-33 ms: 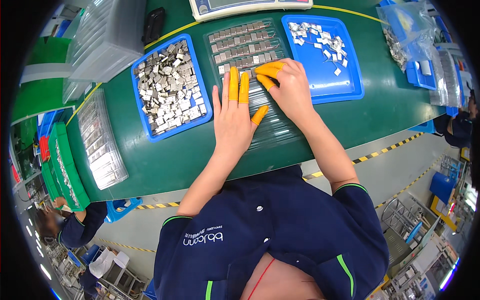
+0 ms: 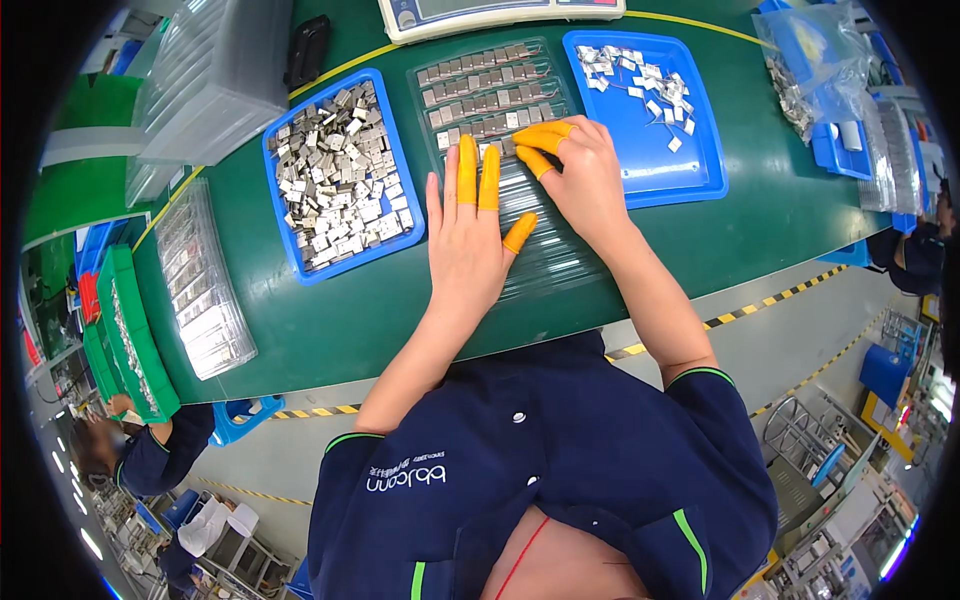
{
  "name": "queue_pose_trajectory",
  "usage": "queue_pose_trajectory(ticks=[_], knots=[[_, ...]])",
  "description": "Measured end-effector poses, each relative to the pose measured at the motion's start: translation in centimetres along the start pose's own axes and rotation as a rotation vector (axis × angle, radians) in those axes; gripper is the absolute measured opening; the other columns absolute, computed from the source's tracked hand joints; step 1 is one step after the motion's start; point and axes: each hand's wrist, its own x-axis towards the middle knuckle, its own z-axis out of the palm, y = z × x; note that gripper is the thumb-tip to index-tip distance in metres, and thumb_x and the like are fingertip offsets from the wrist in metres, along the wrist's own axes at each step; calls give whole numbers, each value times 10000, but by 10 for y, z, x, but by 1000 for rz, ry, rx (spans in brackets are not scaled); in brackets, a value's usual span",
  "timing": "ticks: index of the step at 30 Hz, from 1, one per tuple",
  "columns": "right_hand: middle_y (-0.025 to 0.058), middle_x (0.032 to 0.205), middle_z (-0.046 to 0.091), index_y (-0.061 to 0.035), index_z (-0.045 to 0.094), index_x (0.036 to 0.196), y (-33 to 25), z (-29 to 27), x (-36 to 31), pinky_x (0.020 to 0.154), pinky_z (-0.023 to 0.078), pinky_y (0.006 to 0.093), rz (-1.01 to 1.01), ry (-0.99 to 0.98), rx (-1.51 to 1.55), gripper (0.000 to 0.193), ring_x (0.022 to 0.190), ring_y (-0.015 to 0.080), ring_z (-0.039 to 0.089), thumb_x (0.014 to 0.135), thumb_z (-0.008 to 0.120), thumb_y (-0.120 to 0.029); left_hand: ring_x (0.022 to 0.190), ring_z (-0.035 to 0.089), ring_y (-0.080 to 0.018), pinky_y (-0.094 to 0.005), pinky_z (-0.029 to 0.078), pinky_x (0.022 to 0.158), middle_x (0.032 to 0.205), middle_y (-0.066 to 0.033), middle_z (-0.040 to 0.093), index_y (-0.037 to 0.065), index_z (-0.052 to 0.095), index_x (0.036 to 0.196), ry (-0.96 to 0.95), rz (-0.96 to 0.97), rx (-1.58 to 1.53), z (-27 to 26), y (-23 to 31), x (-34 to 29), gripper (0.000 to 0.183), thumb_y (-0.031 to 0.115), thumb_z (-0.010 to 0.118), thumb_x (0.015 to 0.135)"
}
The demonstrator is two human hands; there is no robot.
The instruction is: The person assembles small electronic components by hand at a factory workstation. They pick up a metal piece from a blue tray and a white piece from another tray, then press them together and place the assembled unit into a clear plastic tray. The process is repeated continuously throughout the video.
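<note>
A clear ribbed plastic tray (image 2: 540,255) lies in front of me, its far grooves holding rows of small silver-grey metal connectors (image 2: 488,101) with thin wires at their right ends. Over the tray's left side my left hand (image 2: 466,240) is spread, its yellow-cotted fingertips resting by the nearest filled row. My right hand (image 2: 582,178) bends over the right end of that same row. Its thumb and forefinger, also in yellow finger cots, come together there on a small metal connector, mostly hidden by the fingertips.
On the left a blue tray (image 2: 412,236) is heaped with loose metal connectors. A second blue tray (image 2: 672,192) on the right holds white pieces with wires. A scale (image 2: 500,14) stands at the back. Clear trays (image 2: 215,80) are stacked at far left, near a green bin (image 2: 150,350).
My right hand's fingertips have shifted very slightly to the right along the row. My left hand is almost unmoved.
</note>
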Motion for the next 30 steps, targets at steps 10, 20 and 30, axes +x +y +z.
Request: queue_pose_trajectory(ticks=[10, 20, 30], knots=[[86, 1177, 544, -99, 603, 1121, -12, 6, -8, 964, 359, 387, -125, -257, -111, 338, 1123, 284, 460, 784, 615, -128, 1339, 199, -359, -529, 162, 1077, 1367, -215, 314, 20, 412, 1289, -234, 209, -168, -10, 5, -44, 700, 400, 654, 753], [109, 1138, 567, -104, 617, 1093, 6, -22, 9, 935, 384, 392, -58, -42, -1, 299, 1074, 301, 498, 799, 628, -157, 1340, 225, -306, -492, 175, 1087, 1382, -174, 336, 100, 426, 1306, -264, 194, -119, -16, -2, -51, 581, 331, 604, 803], [197, 1176, 541, -51, 574, 1145, 99, -63, 13, 908, 413, 392, 252, -34, -563, 418, 1050, 347, 521, 769, 675, -202, 1267, 381, -276, -459, 247, 1073, 1302, -79, 472, 116, 572, 1153, -158, 400, -329, -38, -33, -50, 393, 207, 644, 777]])
